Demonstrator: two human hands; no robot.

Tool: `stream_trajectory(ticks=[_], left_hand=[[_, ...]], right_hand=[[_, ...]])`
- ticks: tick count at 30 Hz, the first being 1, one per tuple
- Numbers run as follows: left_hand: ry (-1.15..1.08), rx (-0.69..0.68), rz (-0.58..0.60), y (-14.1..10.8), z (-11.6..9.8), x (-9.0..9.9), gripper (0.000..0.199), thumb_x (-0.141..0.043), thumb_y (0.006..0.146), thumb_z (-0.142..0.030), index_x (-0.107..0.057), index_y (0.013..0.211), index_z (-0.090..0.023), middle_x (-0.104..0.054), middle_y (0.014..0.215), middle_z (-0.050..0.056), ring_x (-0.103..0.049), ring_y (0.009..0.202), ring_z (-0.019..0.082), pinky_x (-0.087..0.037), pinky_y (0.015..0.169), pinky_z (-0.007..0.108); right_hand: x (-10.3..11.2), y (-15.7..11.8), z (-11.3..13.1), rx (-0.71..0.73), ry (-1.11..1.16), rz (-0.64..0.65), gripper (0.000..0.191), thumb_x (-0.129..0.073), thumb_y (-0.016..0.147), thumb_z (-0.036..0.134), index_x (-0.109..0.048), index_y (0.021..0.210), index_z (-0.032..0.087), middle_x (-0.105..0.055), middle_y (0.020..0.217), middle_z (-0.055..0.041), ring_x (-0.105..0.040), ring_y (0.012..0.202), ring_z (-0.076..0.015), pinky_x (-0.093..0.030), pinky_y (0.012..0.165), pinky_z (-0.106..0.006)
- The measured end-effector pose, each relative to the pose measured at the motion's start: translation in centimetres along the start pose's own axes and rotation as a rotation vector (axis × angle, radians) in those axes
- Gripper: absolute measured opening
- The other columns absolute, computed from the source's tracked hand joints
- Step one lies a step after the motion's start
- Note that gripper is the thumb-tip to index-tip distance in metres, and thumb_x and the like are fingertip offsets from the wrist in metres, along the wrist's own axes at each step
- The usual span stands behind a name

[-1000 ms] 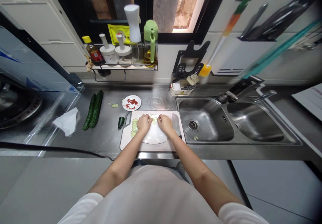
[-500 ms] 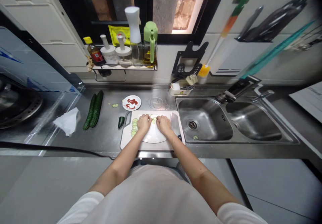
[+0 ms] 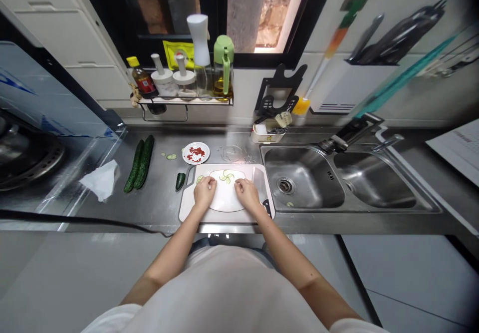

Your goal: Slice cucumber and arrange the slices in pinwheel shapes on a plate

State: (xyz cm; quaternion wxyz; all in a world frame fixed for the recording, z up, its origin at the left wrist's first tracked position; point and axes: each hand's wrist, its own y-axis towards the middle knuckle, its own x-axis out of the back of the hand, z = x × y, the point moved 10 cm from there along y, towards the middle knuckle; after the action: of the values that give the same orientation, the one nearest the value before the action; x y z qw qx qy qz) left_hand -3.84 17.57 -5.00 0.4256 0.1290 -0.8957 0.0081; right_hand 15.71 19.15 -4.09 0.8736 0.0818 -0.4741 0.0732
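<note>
Several thin cucumber slices [image 3: 226, 176] lie in a curved fan near the far edge of a white plate [image 3: 228, 200]. The plate rests on a light cutting board [image 3: 192, 216]. Over the plate's left side is my left hand [image 3: 204, 193], fingers curled together; whether it holds a slice is hidden. My right hand [image 3: 247, 194] hovers at the right side with thumb and fingers pinched, and anything between them is too small to make out. Loose slices [image 3: 199, 178] show just past my left hand, which covers others. A knife [image 3: 259, 177] lies along the board's right side.
A cucumber end [image 3: 180, 181] lies left of the board, with two whole cucumbers [image 3: 139, 163] farther left. Behind the board stands a small plate of chopped red pieces [image 3: 195, 153]. A double sink [image 3: 305, 175] is on the right; a condiment rack [image 3: 187, 101] hangs at the back.
My hands have moved apart from the middle of the plate, left hand leftward and right hand slightly rightward. The fanned slices now show, while my left hand covers more of the loose ones.
</note>
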Motion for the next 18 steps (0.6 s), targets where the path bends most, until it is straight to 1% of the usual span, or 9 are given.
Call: stream_trajectory(ticks=[4,6,9,11,14,18], left_hand=[[-0.069,0.034,-0.031,-2.3,1.4,1.7,0.017,-0.053,0.087,-0.031,-0.067,0.089,-0.022,-0.068,0.087,0.003,-0.061,0.082,0.018,-0.041,0.074,0.027],[-0.078,0.079,-0.053,-3.3,2.5,2.4,0.017,-0.053,0.086,-0.032,-0.067,0.089,-0.022,-0.068,0.084,0.003,-0.061,0.079,0.018,-0.041,0.072,0.026],[-0.084,0.144,-0.059,-4.8,4.2,3.1,0.018,-0.055,0.084,-0.034,-0.067,0.092,-0.022,-0.066,0.079,0.001,-0.06,0.074,0.017,-0.041,0.069,0.026],[-0.079,0.185,-0.05,-5.7,5.3,3.3,0.02,-0.055,0.084,-0.034,-0.066,0.095,-0.023,-0.066,0.08,0.001,-0.059,0.073,0.016,-0.04,0.068,0.025],[-0.025,0.252,-0.041,-6.8,6.8,3.7,0.022,-0.054,0.084,-0.035,-0.065,0.1,-0.024,-0.066,0.083,0.001,-0.06,0.077,0.017,-0.039,0.068,0.026],[0.111,0.311,-0.027,-7.5,7.9,4.3,0.027,-0.055,0.084,-0.038,-0.063,0.105,-0.024,-0.067,0.087,0.003,-0.062,0.09,0.023,-0.039,0.079,0.032]], right_hand=[[0.3,-1.7,0.5,0.041,0.059,-0.027,0.022,-0.048,0.093,0.026,-0.068,0.097,0.019,-0.066,0.084,-0.0053,-0.058,0.082,-0.0184,-0.039,0.077,-0.027],[0.6,-2.5,0.7,0.05,0.081,-0.038,0.022,-0.047,0.093,0.026,-0.068,0.095,0.019,-0.065,0.082,-0.0048,-0.057,0.081,-0.0182,-0.039,0.077,-0.027],[0.9,-3.5,0.6,0.054,0.105,-0.045,0.023,-0.046,0.093,0.027,-0.068,0.093,0.02,-0.064,0.08,-0.0041,-0.057,0.08,-0.018,-0.04,0.076,-0.027],[1.2,-4.1,0.4,0.049,0.112,-0.05,0.023,-0.046,0.093,0.027,-0.068,0.092,0.02,-0.064,0.079,-0.0041,-0.057,0.08,-0.0182,-0.04,0.075,-0.027],[1.6,-4.8,-0.2,0.034,0.106,-0.058,0.024,-0.045,0.093,0.029,-0.068,0.092,0.02,-0.064,0.08,-0.0048,-0.057,0.08,-0.0188,-0.04,0.074,-0.028],[1.8,-5.3,-0.8,0.018,0.1,-0.049,0.024,-0.046,0.092,0.028,-0.068,0.092,0.019,-0.066,0.082,-0.0055,-0.058,0.082,-0.0192,-0.041,0.075,-0.028]])
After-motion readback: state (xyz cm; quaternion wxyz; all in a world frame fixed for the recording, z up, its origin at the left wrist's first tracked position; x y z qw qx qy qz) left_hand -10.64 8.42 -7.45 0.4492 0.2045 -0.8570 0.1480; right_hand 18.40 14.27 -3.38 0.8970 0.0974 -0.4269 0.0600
